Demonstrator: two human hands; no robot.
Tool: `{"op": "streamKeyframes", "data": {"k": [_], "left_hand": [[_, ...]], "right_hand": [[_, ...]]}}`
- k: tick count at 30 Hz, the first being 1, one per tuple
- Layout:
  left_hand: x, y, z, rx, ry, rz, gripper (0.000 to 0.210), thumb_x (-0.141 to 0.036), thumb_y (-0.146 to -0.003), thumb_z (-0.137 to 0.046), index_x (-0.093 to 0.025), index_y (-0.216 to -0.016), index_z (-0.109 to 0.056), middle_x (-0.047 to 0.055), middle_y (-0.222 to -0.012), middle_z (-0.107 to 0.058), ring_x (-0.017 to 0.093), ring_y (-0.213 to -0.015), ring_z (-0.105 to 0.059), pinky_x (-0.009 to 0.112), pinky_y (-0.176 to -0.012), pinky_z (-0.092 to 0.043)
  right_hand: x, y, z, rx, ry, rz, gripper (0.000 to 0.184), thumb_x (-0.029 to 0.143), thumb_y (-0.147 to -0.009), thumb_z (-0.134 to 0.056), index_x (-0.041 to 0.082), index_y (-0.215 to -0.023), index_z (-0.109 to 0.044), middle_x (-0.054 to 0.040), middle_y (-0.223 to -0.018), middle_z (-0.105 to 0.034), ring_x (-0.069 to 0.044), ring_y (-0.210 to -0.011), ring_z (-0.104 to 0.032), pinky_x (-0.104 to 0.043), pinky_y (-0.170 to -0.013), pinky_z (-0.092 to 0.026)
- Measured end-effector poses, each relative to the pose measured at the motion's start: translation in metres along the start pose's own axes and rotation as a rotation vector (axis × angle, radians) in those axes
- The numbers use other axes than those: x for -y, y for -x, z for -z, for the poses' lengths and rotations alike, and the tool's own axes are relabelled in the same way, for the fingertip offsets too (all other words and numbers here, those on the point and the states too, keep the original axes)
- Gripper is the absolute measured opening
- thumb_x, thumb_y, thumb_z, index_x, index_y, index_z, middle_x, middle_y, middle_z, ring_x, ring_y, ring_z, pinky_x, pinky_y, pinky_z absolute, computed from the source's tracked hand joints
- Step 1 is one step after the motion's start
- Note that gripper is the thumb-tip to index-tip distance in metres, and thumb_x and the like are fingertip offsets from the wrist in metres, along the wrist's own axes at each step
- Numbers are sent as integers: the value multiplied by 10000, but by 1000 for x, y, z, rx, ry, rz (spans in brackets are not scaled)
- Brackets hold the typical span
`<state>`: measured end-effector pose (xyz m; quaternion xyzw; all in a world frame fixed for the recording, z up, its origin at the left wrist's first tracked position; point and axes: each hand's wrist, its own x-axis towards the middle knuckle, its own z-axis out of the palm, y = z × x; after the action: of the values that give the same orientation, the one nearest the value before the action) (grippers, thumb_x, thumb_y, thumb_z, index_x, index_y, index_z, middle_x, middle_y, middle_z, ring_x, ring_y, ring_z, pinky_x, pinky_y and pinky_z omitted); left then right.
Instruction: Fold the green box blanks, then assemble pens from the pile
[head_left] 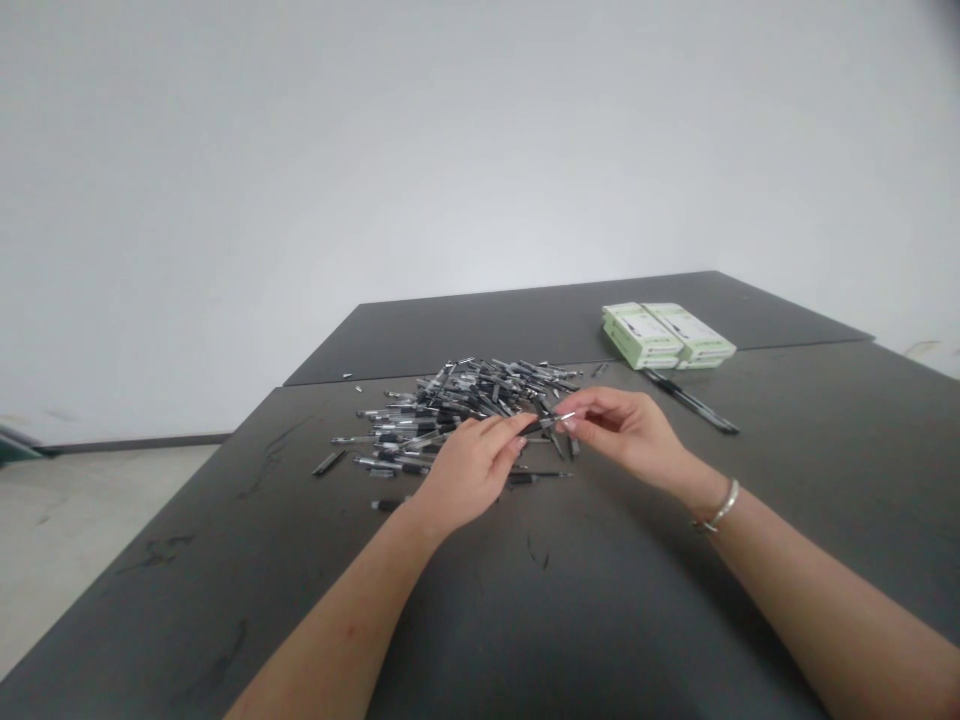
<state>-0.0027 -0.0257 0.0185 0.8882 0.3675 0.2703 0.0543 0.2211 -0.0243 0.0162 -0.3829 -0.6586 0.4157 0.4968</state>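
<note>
Head view: a pen (553, 420) was apparently being fitted.
Left hand (474, 465) and right hand (634, 432) pinched it, grips nearly closed, by the pen pile (442, 405); steady alignment seemed needed next.

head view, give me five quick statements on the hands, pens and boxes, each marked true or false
1. The left hand and right hand are both on one pen. True.
2. The bracelet is on the left arm. False: it is on the right arm.
3. The green-and-white boxes sit farther away than the right hand. True.
4. The pile of pens lies to the right of the boxes. False: it lies to their left.
5. Some loose pens lie near the boxes, apart from the pile. True.
</note>
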Motion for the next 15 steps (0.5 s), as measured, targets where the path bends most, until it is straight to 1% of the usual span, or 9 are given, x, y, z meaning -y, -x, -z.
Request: {"op": "streamKeyframes", "data": {"k": [4,6,9,12,15], "left_hand": [[1,0,0,0,-5,0,321,-255,-974,-385,-210,-1251,-539,61,-1034,-694,193,-939,-626,345,-831,-471],[1,0,0,6,-8,-5,321,-253,-975,-383,-203,-1250,-541,64,-1025,-694,194,-933,-625,346,-824,-467],[0,0,0,12,-5,-8,320,-252,-975,-386,-196,-1247,-544,65,-1005,-693,192,-920,-622,345,-818,-463],[0,0,0,22,-3,-14,320,-253,-975,-389,-188,-1247,-544,67,-988,-689,190,-909,-619,341,-807,-460],[1,0,-1,32,-13,-26,322,-251,-975,-390,-181,-1252,-539,68,-986,-684,188,-898,-613,334,-793,-453]], "right_hand": [[3,-1,2,-25,-20,-8,246,377,-745,-734,187,-893,-684,-37,-762,-706,-153,-664,-633,-272,-615,-508],[2,0,2,-16,-2,-1,232,366,-756,-725,185,-895,-684,-42,-775,-707,-154,-673,-632,-274,-621,-508],[1,0,1,8,61,17,228,355,-781,-698,172,-917,-688,-58,-814,-708,-158,-692,-627,-285,-639,-509],[1,1,0,29,131,28,226,348,-802,-672,163,-930,-694,-64,-824,-703,-154,-677,-614,-280,-623,-503],[3,2,-1,46,183,42,180,312,-822,-644,169,-917,-697,-60,-847,-702,-148,-689,-610,-265,-626,-496]]}}
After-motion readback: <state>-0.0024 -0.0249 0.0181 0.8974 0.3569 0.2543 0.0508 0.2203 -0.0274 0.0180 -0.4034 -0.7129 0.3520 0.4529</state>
